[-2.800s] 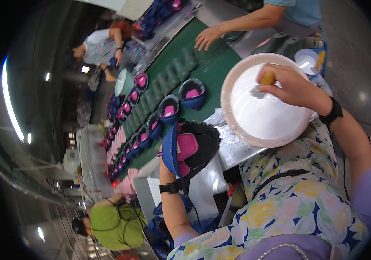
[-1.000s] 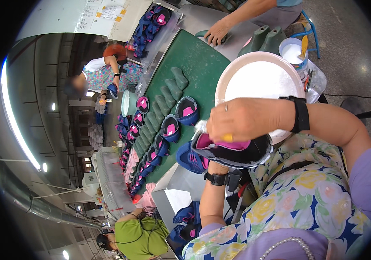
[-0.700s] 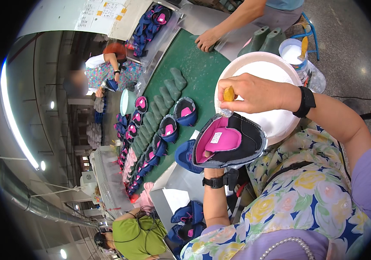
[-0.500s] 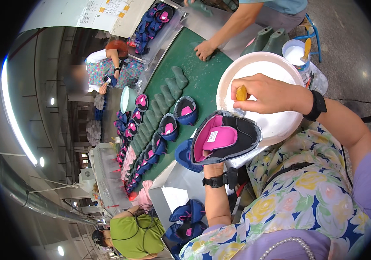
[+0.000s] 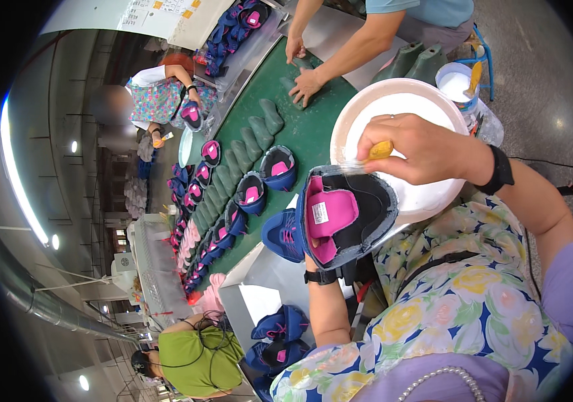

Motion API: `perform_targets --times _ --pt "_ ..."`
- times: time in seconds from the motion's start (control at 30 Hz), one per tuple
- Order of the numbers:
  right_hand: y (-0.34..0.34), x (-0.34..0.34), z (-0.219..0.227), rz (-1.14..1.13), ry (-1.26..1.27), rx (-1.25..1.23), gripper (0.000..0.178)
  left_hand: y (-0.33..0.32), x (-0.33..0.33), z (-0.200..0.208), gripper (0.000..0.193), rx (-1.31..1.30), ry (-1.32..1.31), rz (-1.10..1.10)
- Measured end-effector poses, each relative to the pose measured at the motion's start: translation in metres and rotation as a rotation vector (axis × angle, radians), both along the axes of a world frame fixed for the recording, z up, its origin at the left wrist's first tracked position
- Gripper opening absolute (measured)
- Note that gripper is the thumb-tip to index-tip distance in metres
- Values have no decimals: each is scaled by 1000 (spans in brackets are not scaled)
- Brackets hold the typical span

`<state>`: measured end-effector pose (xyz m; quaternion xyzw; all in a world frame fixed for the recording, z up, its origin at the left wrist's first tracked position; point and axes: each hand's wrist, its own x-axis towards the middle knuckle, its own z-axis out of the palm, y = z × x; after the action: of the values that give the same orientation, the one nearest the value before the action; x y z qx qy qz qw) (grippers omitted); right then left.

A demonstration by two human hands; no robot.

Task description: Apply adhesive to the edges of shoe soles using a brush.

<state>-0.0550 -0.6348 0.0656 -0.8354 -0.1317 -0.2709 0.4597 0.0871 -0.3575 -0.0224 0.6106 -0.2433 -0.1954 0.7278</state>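
The right hand (image 5: 423,149) pinched a yellow brush handle (image 5: 381,150) over the shoe upper (image 5: 348,216); the left hand stayed hidden beneath it, its grip unreadable.

We are on a shoe factory line. A long green belt (image 5: 279,134) runs away from us, carrying a row of blue and pink shoe uppers (image 5: 253,191) beside grey lasts (image 5: 259,120). More uppers sit heaped in a bin (image 5: 233,33) at the far end and in another (image 5: 276,335) below our desk (image 5: 259,301). Other workers (image 5: 199,352) sit along the belt, one with hands (image 5: 306,84) on a last. Strip lights (image 5: 22,194) and a duct (image 5: 38,301) hang overhead.
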Motion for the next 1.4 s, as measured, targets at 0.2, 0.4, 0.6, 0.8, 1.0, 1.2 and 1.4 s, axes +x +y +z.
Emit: perform_targets --times 0.2,0.4,0.6,0.8,1.0,1.2,1.4 --pt "5 11 -4 -39 21 -4 13 1 2 1 49 13 -134 60" --pt "5 -10 -6 -78 156 69 12 4 26 0 49 27 -267 151" --pt "28 -14 -5 -205 -71 218 17 9 55 -8 48 21 -402 330" --pt "13 -18 -8 -261 77 325 13 32 109 -23 47 46 -40 452" --pt "-7 -34 -32 -371 196 400 12 -1 192 -71 28 74 212 195" --pt "-14 -41 -47 -389 279 551 12 -52 253 -119 45 166 303 162" --pt "-14 -42 -46 -395 409 510 11 5 260 -74 60 724 -602 465"
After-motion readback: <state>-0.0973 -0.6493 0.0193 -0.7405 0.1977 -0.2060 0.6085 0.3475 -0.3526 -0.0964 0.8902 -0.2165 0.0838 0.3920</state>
